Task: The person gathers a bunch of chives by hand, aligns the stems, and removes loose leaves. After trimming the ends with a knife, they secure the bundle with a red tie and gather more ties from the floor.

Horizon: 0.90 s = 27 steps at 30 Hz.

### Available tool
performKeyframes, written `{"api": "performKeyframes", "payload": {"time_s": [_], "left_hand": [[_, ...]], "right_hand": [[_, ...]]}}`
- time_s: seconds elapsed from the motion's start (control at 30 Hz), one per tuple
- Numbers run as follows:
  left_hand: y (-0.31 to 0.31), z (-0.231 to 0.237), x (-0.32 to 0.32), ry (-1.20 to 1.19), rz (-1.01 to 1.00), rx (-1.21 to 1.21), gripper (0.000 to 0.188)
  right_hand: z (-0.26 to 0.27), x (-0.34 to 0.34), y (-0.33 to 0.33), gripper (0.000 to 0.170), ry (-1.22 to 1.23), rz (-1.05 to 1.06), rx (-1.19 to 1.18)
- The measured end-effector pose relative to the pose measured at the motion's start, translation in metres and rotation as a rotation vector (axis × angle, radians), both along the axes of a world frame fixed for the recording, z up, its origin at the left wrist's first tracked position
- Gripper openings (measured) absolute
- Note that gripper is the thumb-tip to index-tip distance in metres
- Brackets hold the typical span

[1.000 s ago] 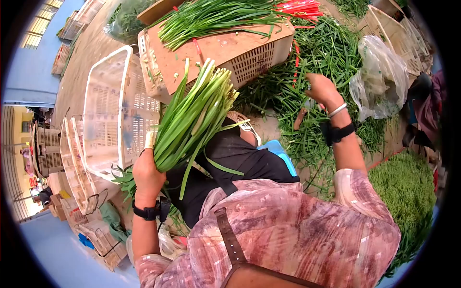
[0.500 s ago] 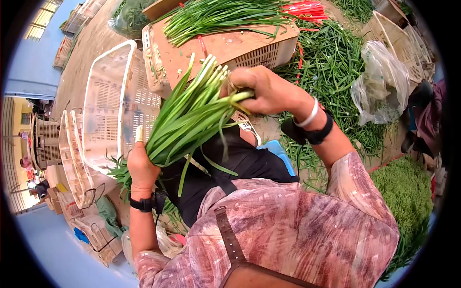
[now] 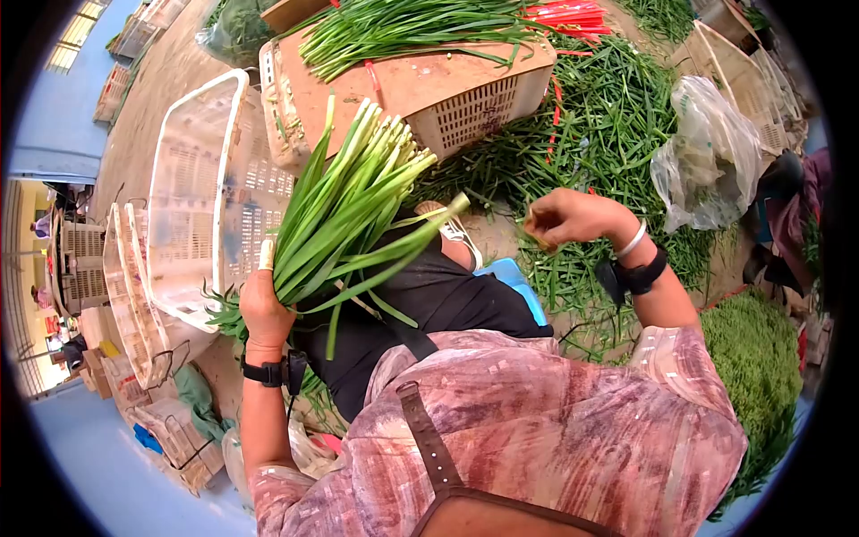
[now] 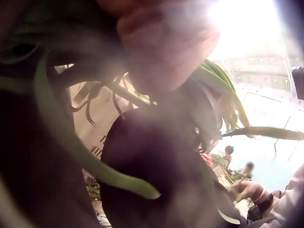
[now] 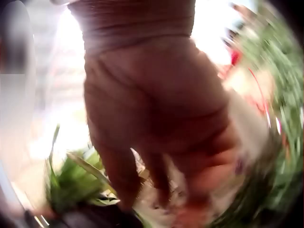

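The left hand [image 3: 266, 309] grips a bunch of long green stalks [image 3: 344, 210] low on its leafy part, the thumb up along it. Pale cut ends fan toward the upper right, and one stalk [image 3: 420, 234] sticks out to the side, apart from the others. To the right of the bunch, not touching it, the right hand [image 3: 577, 217] has curled fingers pinching a small yellowish-brown scrap [image 3: 540, 240]. In the right wrist view the right hand [image 5: 156, 109] is blurred; leaves [image 5: 76, 183] show at its lower left.
A board-topped crate [image 3: 474, 112] ahead bears more green stalks [image 3: 403, 36] and red strips [image 3: 568, 18]. Loose greens [image 3: 608, 116] cover the floor at right, beside a clear plastic bag [image 3: 707, 161]. Empty white crates [image 3: 192, 197] stand at left.
The right hand came in from the right to the stalks' cut ends, gripped there, then drew back to the right. One stalk now juts out of the bunch. The left hand kept its hold.
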<state>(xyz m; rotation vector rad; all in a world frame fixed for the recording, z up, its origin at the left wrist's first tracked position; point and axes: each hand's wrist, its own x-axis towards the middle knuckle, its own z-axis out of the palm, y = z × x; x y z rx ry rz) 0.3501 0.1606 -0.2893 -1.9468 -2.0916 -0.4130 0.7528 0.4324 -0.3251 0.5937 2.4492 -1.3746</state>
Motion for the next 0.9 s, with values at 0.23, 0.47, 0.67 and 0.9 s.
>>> {"api": "performKeyframes", "payload": {"time_s": [0.23, 0.47, 0.67, 0.9], "left_hand": [[-0.004, -0.015, -0.001, 0.091, -0.022, 0.040, 0.066], [-0.010, -0.011, 0.010, 0.035, 0.124, 0.171, 0.068], [-0.011, -0.029, 0.015, 0.020, 0.117, 0.203, 0.064], [-0.004, -0.034, 0.015, 0.020, 0.057, 0.083, 0.076]], "right_hand": [[0.046, -0.114, -0.001, 0.039, 0.467, -0.744, -0.267], [0.017, -0.174, -0.034, 0.034, 0.578, -0.702, -0.587], [0.015, -0.138, -0.050, 0.016, 0.583, -0.628, -0.826], [0.000, -0.121, -0.050, 0.010, 0.654, -0.620, -0.938]]}}
